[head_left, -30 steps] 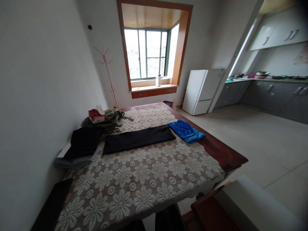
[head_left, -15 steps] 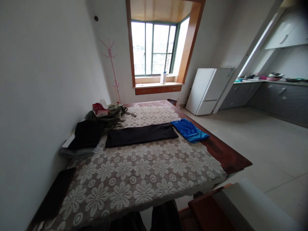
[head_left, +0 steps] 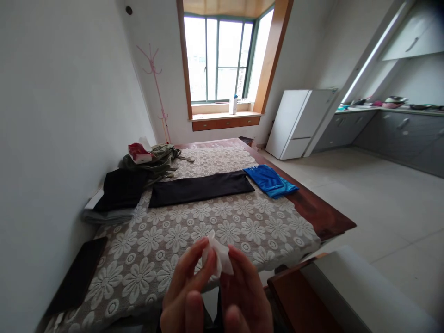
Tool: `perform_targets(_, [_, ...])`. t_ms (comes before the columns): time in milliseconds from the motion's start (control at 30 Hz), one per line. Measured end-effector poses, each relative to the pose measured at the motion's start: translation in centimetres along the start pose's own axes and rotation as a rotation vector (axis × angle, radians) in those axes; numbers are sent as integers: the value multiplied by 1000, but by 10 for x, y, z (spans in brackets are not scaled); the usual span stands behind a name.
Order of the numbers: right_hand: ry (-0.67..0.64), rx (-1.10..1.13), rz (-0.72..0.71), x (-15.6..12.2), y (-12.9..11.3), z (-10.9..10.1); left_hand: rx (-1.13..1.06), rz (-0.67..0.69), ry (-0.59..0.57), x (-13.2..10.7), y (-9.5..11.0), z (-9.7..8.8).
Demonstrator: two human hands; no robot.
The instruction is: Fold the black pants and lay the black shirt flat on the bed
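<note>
Both my hands are raised at the bottom middle of the head view. My left hand (head_left: pixel 185 296) and my right hand (head_left: pixel 244 298) pinch a small crumpled white tissue (head_left: pixel 218 258) between their fingertips. They hover over the near edge of a wooden table (head_left: pixel 324 217) covered with a lace flower-pattern cloth (head_left: pixel 194 231). Further back on the cloth lie a long folded black cloth (head_left: pixel 199 188) and a folded blue cloth (head_left: pixel 269 180).
A stack of dark and grey folded clothes (head_left: pixel 116 196) and an olive heap (head_left: pixel 156 162) with a red-white pack (head_left: pixel 138 152) lie by the left wall. A dark phone (head_left: pixel 78 276) lies near left. A chair (head_left: pixel 333 296) stands at right; a white fridge (head_left: pixel 296 122) and a kitchen counter (head_left: pixel 391 125) beyond.
Both hands have come up into view holding the white tissue; earlier no hands were visible. The camera tilted slightly down and left.
</note>
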State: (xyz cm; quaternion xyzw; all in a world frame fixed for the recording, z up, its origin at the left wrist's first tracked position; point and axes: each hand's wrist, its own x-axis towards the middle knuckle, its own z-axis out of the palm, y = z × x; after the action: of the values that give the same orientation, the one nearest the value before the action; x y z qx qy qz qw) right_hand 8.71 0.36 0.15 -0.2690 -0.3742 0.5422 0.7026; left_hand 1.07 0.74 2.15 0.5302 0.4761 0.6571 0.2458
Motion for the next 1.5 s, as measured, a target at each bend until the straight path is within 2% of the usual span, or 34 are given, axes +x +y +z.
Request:
perform_targets(100, [145, 234, 127, 19, 14, -2, -18, -43, 69, 14, -8, 6])
perform_targets(233, [136, 313, 226, 28, 23, -13, -167, -179, 57, 23, -14, 1])
perform_targets(367, [63, 263, 270, 36, 11, -17, -168, -291, -51, 30, -11, -9])
perform_targets(467, [25, 134, 242, 43, -1, -18, -135, -304, -178, 36, -8, -16])
perform_targets(600, [-99, -201, 35, 51, -12, -19, -73, -189, -235, 44, -11, -19])
perform_targets(700, [-157, -510, -245, 52, -15, -20, 3, -109, -219, 46, -18, -19])
perform_targets(767, [-228, -713, -462, 51, -16, -20, 44, -94, -166, 46, -21, -19])
perform_targets(867, [-348, -905, -670, 52, -16, -22, 70, -124, -79, 43, -24, -19])
perform_targets(1000, [-383, -965, -766, 56, -17, -25, -31, -257, -83, 39, -19, -19])
perform_targets(1067, [-369, -923, -765, 58, -19, -25, -100, -307, -105, 38, -16, -18])
perform_targets(1133, [-355, -855, -719, 59, -22, -24, -124, -298, -146, 39, -13, -18])
perform_targets(1267, [-361, -755, -617, 61, -28, -22, -81, -152, -250, 44, -13, -19])
perform_targets(1367, [-359, -699, -560, 63, -27, -22, -83, -92, -245, 46, -14, -19])
perform_targets(1500, [-323, -534, -452, 63, -29, -15, -138, -119, -208, 47, -10, -21])
